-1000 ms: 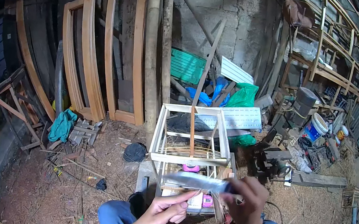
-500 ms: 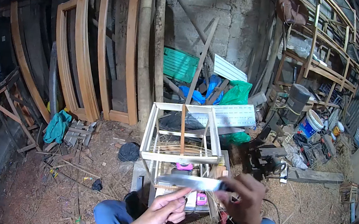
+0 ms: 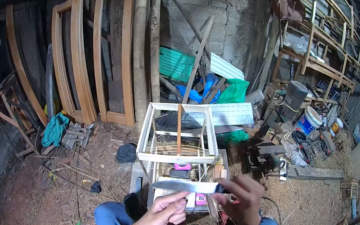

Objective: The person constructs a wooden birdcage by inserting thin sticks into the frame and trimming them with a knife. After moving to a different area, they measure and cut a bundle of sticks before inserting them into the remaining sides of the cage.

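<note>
My right hand [image 3: 244,194] is closed around the dark handle of a knife [image 3: 184,186]. Its broad, shiny blade points left and lies nearly level. Just below the blade, my left hand [image 3: 167,210] is pinched closed, index fingertip close under the blade's edge. A thin strip, seemingly wood or bamboo, shows beneath the left fingers; most of it is hidden. Beyond both hands stands a small pale wooden frame [image 3: 177,161] with an orange-brown slat [image 3: 179,129] across its top. A pink tape measure [image 3: 200,199] sits behind the blade, and another pink item [image 3: 182,166] lies inside the frame.
Wooden door-like frames [image 3: 80,59] lean at the left wall. A dark machine [image 3: 271,157] stands to the right, near a paint bucket [image 3: 309,120]. A teal cloth [image 3: 55,129] and dark bundle [image 3: 127,152] lie left. Shavings and sticks litter the floor [image 3: 58,197].
The knife blade has shifted slightly left and down, and looks sharper now. My left hand has hardly moved. The surroundings have slid slightly left with the camera.
</note>
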`<state>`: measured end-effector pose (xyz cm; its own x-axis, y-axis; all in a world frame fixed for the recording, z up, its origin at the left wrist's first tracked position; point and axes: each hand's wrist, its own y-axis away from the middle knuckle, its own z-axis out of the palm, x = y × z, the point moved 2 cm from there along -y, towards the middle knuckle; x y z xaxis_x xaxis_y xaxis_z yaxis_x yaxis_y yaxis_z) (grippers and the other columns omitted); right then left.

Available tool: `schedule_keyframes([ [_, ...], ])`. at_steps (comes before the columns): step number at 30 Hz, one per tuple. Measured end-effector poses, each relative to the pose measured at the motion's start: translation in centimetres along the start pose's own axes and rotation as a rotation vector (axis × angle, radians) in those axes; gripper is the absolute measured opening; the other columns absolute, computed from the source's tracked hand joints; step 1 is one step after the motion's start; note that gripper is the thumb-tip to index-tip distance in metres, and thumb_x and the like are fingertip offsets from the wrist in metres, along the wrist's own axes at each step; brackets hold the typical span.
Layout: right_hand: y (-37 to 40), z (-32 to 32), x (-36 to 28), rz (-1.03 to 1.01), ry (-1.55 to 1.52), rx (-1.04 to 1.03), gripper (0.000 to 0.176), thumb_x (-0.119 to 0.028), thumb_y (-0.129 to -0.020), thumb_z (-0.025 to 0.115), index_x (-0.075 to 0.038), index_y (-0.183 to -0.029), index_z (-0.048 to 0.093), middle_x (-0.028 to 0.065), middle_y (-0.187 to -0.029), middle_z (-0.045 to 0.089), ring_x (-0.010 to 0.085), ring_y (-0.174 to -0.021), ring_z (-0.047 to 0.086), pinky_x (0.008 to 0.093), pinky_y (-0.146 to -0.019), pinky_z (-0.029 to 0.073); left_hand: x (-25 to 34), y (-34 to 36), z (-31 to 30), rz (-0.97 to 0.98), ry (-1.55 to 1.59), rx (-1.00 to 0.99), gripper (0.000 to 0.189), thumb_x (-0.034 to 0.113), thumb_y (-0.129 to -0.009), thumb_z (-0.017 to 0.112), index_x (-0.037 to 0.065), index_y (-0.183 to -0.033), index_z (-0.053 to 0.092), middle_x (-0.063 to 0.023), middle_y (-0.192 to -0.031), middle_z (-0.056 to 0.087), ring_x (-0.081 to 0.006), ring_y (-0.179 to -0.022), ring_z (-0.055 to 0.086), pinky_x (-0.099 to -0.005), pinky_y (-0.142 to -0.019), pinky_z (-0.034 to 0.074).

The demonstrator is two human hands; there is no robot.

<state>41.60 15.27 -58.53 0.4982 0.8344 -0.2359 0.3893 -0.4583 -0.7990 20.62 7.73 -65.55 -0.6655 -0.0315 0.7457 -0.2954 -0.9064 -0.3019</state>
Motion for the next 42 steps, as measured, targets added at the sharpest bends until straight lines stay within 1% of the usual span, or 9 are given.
schedule_keyframes([
  [7, 0.0, 0.1, 0.2, -0.029, -0.033, -0.009, 0.032, -0.032, -0.076, 0.089, -0.016, -0.101, 0.080, -0.0010, -0.070, 0.060, 0.0179, -0.060, 0.058, 0.0336, -0.052, 0.042, 0.2, 0.0, -0.4, -0.105, -0.078, 0.133, 0.047, 0.015, -0.114, 0.041, 0.007, -0.160, 0.038, 0.0066, -0.071, 0.026, -0.0082, -0.057, 0.022, -0.0284, -0.054, 0.022],
  [8, 0.6, 0.7, 0.0, -0.018, -0.057, -0.084, 0.038, -0.045, -0.075, 0.086, -0.014, -0.097, 0.079, 0.0016, -0.070, 0.061, 0.0200, -0.063, 0.059, 0.0355, -0.056, 0.044, -0.1, 0.1, -0.5, -0.122, -0.039, 0.147, 0.047, 0.015, -0.114, 0.041, 0.006, -0.160, 0.037, 0.0064, -0.071, 0.026, -0.0082, -0.057, 0.023, -0.0284, -0.054, 0.023],
  [13, 0.1, 0.2, 2.0, 0.105, 0.057, 0.134, 0.038, -0.023, -0.068, 0.092, -0.012, -0.102, 0.078, 0.0037, -0.074, 0.063, 0.0224, -0.063, 0.060, 0.0365, -0.055, 0.046, 0.7, -0.1, 0.0, -0.082, -0.141, 0.069, 0.047, 0.015, -0.114, 0.041, 0.004, -0.160, 0.037, 0.0056, -0.072, 0.027, -0.0090, -0.059, 0.026, -0.0272, -0.056, 0.026],
  [20, 0.4, 0.5, -0.4, -0.014, -0.067, -0.088, 0.034, -0.025, -0.071, 0.092, -0.013, -0.100, 0.079, 0.0027, -0.070, 0.063, 0.0217, -0.060, 0.061, 0.0353, -0.055, 0.047, -0.9, -0.2, -0.4, -0.108, -0.107, 0.105, 0.048, 0.016, -0.114, 0.043, 0.005, -0.160, 0.037, 0.0059, -0.072, 0.029, -0.0086, -0.059, 0.027, -0.0271, -0.056, 0.026],
  [24, 0.3, 0.4, 2.8, 0.219, 0.045, 0.144, 0.036, -0.020, -0.070, 0.091, -0.009, -0.101, 0.077, 0.0053, -0.075, 0.064, 0.0222, -0.063, 0.063, 0.0359, -0.056, 0.048, -0.2, -0.4, 0.0, -0.037, -0.155, 0.122, 0.045, 0.016, -0.113, 0.046, 0.003, -0.156, 0.044, 0.0062, -0.073, 0.034, -0.0071, -0.060, 0.029, -0.0263, -0.056, 0.027],
  [30, 0.7, 0.8, 0.3, 0.060, 0.011, -0.055, 0.030, -0.023, -0.076, 0.089, -0.011, -0.102, 0.078, 0.0042, -0.074, 0.064, 0.0217, -0.063, 0.063, 0.0349, -0.055, 0.047, -1.2, -0.8, 0.6, 0.108, -0.420, 0.205, 0.038, 0.008, -0.108, 0.054, 0.000, -0.145, 0.056, 0.0006, -0.073, 0.050, -0.0088, -0.060, 0.036, -0.0276, -0.057, 0.034],
  [34, 0.8, 1.4, 3.0, 0.332, 0.028, 0.141, 0.026, -0.011, -0.082, 0.084, -0.004, -0.105, 0.075, 0.0092, -0.076, 0.065, 0.0239, -0.066, 0.066, 0.0357, -0.058, 0.049, -1.1, -0.5, 0.4, 0.305, -0.289, 0.178, 0.036, 0.006, -0.108, 0.053, 0.002, -0.144, 0.057, -0.0006, -0.073, 0.053, -0.0092, -0.060, 0.040, -0.0282, -0.058, 0.037],
  [40, 1.3, 2.2, -0.7, 0.141, 0.031, 0.016, 0.028, -0.017, -0.080, 0.085, -0.007, -0.104, 0.075, 0.0059, -0.077, 0.066, 0.0231, -0.064, 0.064, 0.0350, -0.057, 0.047, -1.0, -1.1, -0.3, 0.364, -0.409, 0.404, 0.033, 0.007, -0.107, 0.055, 0.005, -0.139, 0.060, -0.0028, -0.074, 0.052, -0.0094, -0.060, 0.042, -0.0262, -0.057, 0.038],
  [42, 1.4, 3.0, 0.6, 0.195, -0.083, 0.189, 0.027, -0.012, -0.081, 0.083, -0.004, -0.105, 0.074, 0.0056, -0.078, 0.065, 0.0240, -0.063, 0.063, 0.0363, -0.056, 0.046, -1.2, -0.8, 0.2, 0.354, -0.314, 0.426, 0.033, 0.007, -0.106, 0.056, 0.006, -0.139, 0.060, -0.0043, -0.078, 0.054, -0.0103, -0.061, 0.044, -0.0263, -0.058, 0.039],
])
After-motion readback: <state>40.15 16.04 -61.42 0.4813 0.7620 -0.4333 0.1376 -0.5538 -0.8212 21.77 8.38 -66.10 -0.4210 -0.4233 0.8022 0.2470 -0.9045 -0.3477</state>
